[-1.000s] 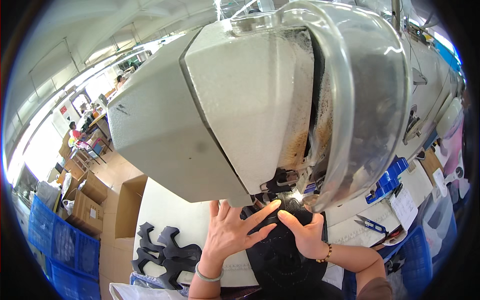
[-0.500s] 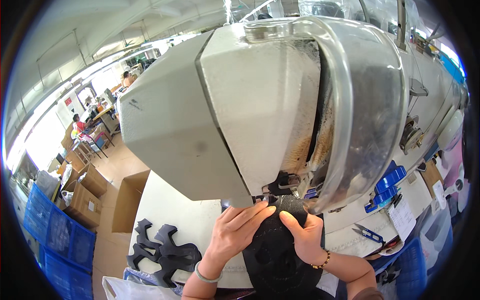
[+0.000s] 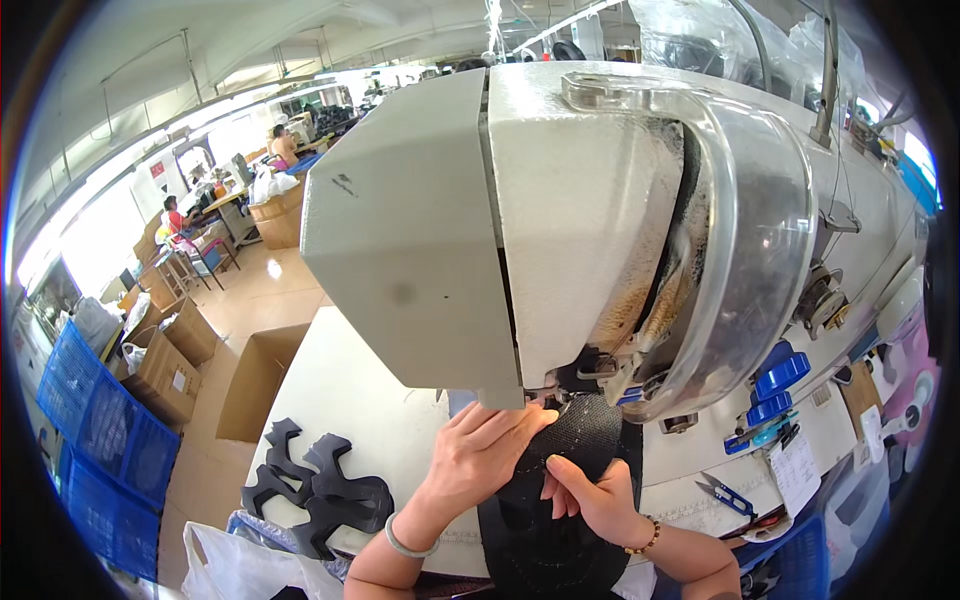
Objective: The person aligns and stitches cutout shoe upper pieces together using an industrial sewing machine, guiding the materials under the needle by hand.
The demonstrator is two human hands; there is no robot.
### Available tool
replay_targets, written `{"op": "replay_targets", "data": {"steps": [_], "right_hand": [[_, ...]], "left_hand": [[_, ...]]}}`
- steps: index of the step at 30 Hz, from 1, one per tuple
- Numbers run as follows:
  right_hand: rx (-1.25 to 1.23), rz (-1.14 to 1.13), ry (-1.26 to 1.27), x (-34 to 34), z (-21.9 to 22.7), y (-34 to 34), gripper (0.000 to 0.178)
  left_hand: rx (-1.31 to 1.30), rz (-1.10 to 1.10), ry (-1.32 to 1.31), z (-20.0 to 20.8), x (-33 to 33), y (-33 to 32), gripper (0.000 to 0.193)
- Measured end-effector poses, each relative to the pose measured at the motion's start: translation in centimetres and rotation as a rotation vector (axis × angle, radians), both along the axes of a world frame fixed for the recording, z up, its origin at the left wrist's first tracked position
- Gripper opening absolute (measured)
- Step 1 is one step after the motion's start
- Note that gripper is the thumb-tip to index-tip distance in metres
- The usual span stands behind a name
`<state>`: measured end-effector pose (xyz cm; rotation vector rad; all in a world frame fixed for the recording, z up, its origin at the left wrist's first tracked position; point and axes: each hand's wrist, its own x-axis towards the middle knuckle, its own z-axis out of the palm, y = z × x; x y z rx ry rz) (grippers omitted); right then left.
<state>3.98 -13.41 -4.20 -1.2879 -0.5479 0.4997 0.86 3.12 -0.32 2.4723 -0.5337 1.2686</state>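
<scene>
A black mesh fabric piece (image 3: 545, 540), long and marked with faint stitch lines, lies under the sewing machine (image 3: 420, 240) and hangs toward me. My left hand (image 3: 485, 450) rests on its left side, fingers pressed together and tips gripping the mesh close to the needle area. The needle itself is hidden by the machine head. Over the right part of the piece is my right hand (image 3: 597, 500), half curled, with the thumb apart from the bent fingers and no fabric visible between them. A clear curved guard (image 3: 760, 230) covers the machine's front.
Several black cut pieces (image 3: 340, 485) lie on the white table (image 3: 400, 420) at left. Thread snips (image 3: 727, 495), a paper sheet (image 3: 797, 475) and a blue holder (image 3: 772, 395) are at right. Cardboard boxes (image 3: 165, 385) and blue crates (image 3: 110, 450) stand on the floor. People sit farther back.
The view has shifted, with the machine now farther right. My right hand has drawn back toward me and its fingers have come off the mesh's edge. The left hand stays near the needle area.
</scene>
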Motion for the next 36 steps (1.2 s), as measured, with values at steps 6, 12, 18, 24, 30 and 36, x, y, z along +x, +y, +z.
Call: {"op": "replay_targets", "data": {"steps": [6, 12, 18, 24, 30, 36], "right_hand": [[0.109, -0.006, 0.052, 0.6, 0.2, -0.4, 0.031], [0.135, -0.065, 0.146, 1.3, -0.4, -1.6, 0.027], [0.204, -0.128, 0.211, 2.5, -0.4, -2.4, 0.006], [0.131, -0.140, 0.197, 4.2, -0.8, -3.3, 0.014], [-0.055, 0.200, 0.219, 3.9, -0.3, -4.4, 0.022], [0.009, 0.068, 0.149, 0.8, 0.3, -0.3, 0.017]], "left_hand": [[0.133, 0.097, -0.052, -0.2, 0.1, -0.5, 0.029], [0.308, 0.177, -0.031, -0.3, -0.1, -2.0, 0.040], [0.346, 0.115, 0.052, 0.5, -0.9, -1.8, 0.036], [0.080, -0.032, 0.175, 0.1, -0.9, 0.3, 0.035], [0.191, -0.036, 0.035, 0.2, -0.4, 0.2, 0.034], [0.207, -0.036, 0.010, 0.1, -0.4, -0.2, 0.033]]}}
